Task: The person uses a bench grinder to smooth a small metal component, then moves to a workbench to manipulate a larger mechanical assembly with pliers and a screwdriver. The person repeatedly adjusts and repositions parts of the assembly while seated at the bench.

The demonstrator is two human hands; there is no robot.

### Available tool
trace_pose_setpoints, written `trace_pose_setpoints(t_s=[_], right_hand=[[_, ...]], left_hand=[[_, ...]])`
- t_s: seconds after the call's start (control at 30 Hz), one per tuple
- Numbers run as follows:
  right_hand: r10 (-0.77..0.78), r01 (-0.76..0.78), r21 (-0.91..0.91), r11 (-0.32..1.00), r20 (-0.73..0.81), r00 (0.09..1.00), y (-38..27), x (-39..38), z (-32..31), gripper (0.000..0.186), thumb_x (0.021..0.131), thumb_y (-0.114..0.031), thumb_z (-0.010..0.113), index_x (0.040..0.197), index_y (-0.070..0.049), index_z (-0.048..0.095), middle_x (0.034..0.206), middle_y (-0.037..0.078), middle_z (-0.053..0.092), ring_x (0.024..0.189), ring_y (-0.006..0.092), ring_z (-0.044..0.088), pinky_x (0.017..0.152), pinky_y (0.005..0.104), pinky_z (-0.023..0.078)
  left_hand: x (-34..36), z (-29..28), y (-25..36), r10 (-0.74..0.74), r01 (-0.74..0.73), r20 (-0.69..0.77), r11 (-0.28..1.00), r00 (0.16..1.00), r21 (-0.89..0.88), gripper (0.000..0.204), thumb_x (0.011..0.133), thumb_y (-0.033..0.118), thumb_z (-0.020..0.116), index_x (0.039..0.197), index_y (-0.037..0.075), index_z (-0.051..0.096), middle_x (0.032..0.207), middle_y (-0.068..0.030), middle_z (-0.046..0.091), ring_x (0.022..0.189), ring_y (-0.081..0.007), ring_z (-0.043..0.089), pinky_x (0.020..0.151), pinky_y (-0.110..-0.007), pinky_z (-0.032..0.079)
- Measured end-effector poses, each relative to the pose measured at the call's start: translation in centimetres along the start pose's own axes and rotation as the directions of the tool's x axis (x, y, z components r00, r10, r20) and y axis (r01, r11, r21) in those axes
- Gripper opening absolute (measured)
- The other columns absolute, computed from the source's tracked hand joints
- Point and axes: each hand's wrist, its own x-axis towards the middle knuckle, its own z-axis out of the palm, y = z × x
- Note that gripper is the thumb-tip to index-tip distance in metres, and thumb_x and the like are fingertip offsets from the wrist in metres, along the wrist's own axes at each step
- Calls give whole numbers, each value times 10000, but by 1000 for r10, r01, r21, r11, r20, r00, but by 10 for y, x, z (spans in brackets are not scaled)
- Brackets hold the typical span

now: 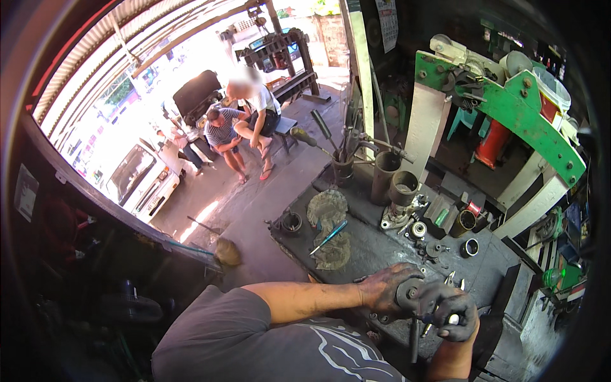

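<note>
Over the near side of the dark workbench [375, 254], my blackened left hand [389, 286] is closed around a round dark metal part [412, 293] with a hole in its middle. Close on its right, my right hand [455, 313] is curled in a fist around a tool with a shiny round end [454, 319]; the rest of that tool is mostly hidden by the fingers. A dark rod [415, 340] hangs below the hands. Pliers [453, 279] and small metal parts [435, 249] lie just beyond them.
A blue screwdriver [330, 237] rests on a grimy rag [332, 254]. Metal cylinders [386, 177], a tool-filled can [343, 170] and a ring [470, 247] stand farther back. A green-and-white press frame [503, 108] rises at the right. Two people [238, 124] sit beyond the bench.
</note>
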Motion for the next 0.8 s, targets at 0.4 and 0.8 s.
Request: trace_pose_setpoints(t_s=[0.4,0.8], right_hand=[[-43,-3,-121,993,-375,926,31,-41,13,399,929,-346,822,715,-92,600,579,45,584,478,212,578,458,334,440],[-251,4,-296,955,-803,540,44,-38,63,615,960,-588,764,753,-61,525,581,49,503,457,131,485,438,288,351]], left_hand=[[-2,2,-8,41,-40,-49,999,998,16,942,714,420,941,1472,36,535,1461,-199,575,1411,-432,514,1232,-556,373],[0,0,-6,44,-45,-67,999,997,-6,903,710,420,935,1430,30,555,1408,-197,594,1348,-424,547,1207,-541,396]])
